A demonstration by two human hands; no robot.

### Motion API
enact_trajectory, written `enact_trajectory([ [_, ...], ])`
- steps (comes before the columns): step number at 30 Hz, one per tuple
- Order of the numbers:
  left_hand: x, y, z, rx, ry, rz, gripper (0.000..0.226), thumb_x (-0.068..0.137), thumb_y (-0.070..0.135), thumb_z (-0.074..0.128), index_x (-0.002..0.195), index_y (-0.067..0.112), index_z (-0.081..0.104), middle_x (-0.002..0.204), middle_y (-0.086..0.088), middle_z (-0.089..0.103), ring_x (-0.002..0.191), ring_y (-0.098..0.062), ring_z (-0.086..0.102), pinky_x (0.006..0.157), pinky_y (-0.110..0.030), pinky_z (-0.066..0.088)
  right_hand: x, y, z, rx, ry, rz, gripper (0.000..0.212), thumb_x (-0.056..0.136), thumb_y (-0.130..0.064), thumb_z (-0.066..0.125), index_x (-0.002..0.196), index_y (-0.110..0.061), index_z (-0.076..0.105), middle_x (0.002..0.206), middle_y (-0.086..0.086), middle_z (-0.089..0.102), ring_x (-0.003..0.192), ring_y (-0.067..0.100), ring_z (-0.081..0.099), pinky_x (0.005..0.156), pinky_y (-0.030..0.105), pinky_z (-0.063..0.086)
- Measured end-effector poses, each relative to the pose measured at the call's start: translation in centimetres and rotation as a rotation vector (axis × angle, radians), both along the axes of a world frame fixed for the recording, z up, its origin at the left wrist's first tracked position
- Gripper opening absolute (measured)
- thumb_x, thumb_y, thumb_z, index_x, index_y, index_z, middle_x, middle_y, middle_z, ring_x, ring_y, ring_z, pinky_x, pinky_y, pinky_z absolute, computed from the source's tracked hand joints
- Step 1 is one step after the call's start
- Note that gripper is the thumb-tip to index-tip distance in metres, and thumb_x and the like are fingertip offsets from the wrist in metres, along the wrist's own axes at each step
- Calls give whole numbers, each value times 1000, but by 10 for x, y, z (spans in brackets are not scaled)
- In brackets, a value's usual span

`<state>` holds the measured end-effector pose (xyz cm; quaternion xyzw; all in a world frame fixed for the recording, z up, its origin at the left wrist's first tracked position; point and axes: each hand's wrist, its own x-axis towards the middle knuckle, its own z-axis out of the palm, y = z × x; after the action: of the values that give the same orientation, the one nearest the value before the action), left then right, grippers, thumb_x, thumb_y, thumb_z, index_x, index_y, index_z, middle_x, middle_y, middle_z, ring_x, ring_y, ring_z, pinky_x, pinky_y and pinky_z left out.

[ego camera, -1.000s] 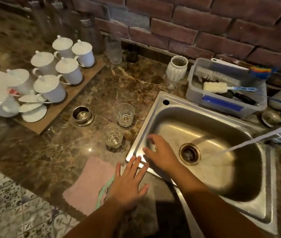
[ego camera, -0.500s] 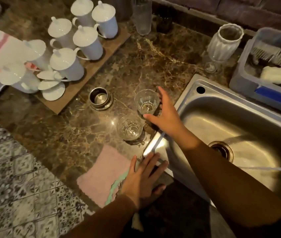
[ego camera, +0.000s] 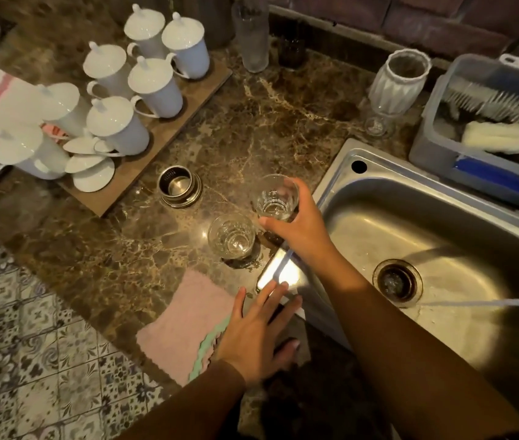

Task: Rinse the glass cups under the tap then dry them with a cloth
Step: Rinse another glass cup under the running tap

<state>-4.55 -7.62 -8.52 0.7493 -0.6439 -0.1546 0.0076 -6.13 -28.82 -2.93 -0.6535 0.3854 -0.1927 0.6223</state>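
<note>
A clear glass cup is just left of the steel sink, at the marble counter; the right hand curls thumb and fingers round its side, likely to carry it to the running water. A second glass cup stands upright beside it. The left hand, fingers straight and spread, rests at the counter edge by the pink cloth, laid near for drying.

Left of the sink two clear glass cups are upright: the farther glass cup gripped by the right hand (lifted or not, I can't tell), the nearer glass cup standing free. A pink cloth lies flat by the sink's near-left corner.
</note>
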Motion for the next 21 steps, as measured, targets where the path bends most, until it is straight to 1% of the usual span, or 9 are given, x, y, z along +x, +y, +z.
enact_trajectory([
  [3, -2, 3, 0, -16, -2, 7, 69, 97, 63, 38, 159, 37, 21, 169, 0, 17, 157, -23, 10, 121, -58, 6, -26, 8, 12, 0, -43, -66, 71, 73, -23, 87, 125, -45, 44, 125, -20, 56, 118, -6, 52, 98, 19, 43],
  [6, -3, 2, 2, -6, -3, 25, 68, 99, 65, 34, 159, 37, 22, 168, 2, 22, 156, -21, 15, 118, -57, 7, -60, 18, 24, -17, -45, -124, 75, 74, -15, 86, 131, -37, 44, 127, -14, 57, 119, 0, 55, 98, 22, 49],
  [8, -5, 2, 3, -12, -12, 34, 68, 98, 65, 34, 159, 37, 21, 168, 2, 23, 156, -18, 11, 119, -55, 6, -86, 24, 33, -27, -43, -165, 74, 75, -11, 85, 133, -32, 45, 123, -19, 58, 111, -12, 56, 90, 12, 48],
  [11, -6, 4, 5, -13, -26, 29, 68, 97, 61, 37, 159, 35, 24, 167, 2, 25, 155, -18, 11, 120, -56, 12, -129, 34, 50, -55, 3, -214, 71, 77, -12, 84, 128, -38, 42, 113, -32, 53, 100, -25, 52, 80, 2, 43],
  [14, -17, -5, 14, -20, -82, 62, 55, 96, 52, 39, 147, 31, 46, 154, -1, 46, 147, -24, 36, 109, -62, 35, -169, 44, 63, -52, 49, -247, 73, 77, -18, 85, 129, -42, 39, 114, -28, 53, 104, -11, 55, 83, 8, 43],
  [16, -30, -23, 28, -26, -119, 171, 43, 97, 46, 34, 125, 28, 61, 130, 0, 61, 130, -24, 52, 103, -59, 38, -193, 49, 66, -47, 67, -275, 76, 75, -20, 86, 133, -38, 40, 119, -21, 55, 114, 4, 55, 95, 25, 48],
  [18, -48, -47, 47, 29, -69, 262, 38, 101, 45, 33, 114, 28, 64, 116, 3, 63, 120, -24, 57, 106, -57, 35, -213, 52, 71, -48, 78, -318, 75, 74, -20, 87, 131, -39, 41, 116, -24, 55, 116, 9, 55, 97, 32, 51],
  [19, -58, -58, 54, 37, 1, 287, 36, 103, 44, 35, 117, 25, 62, 117, 1, 64, 119, -25, 58, 108, -56, 35, -222, 53, 73, -43, 74, -342, 74, 74, -19, 87, 129, -39, 42, 116, -24, 55, 116, 10, 56, 93, 29, 53],
  [21, -82, -81, 70, -13, 288, 318, 37, 105, 43, 38, 127, 19, 56, 123, -5, 64, 119, -29, 61, 106, -49, 44, -239, 52, 74, -38, 68, -392, 73, 75, -17, 86, 131, -34, 44, 120, -14, 58, 115, 11, 57, 83, 15, 49],
])
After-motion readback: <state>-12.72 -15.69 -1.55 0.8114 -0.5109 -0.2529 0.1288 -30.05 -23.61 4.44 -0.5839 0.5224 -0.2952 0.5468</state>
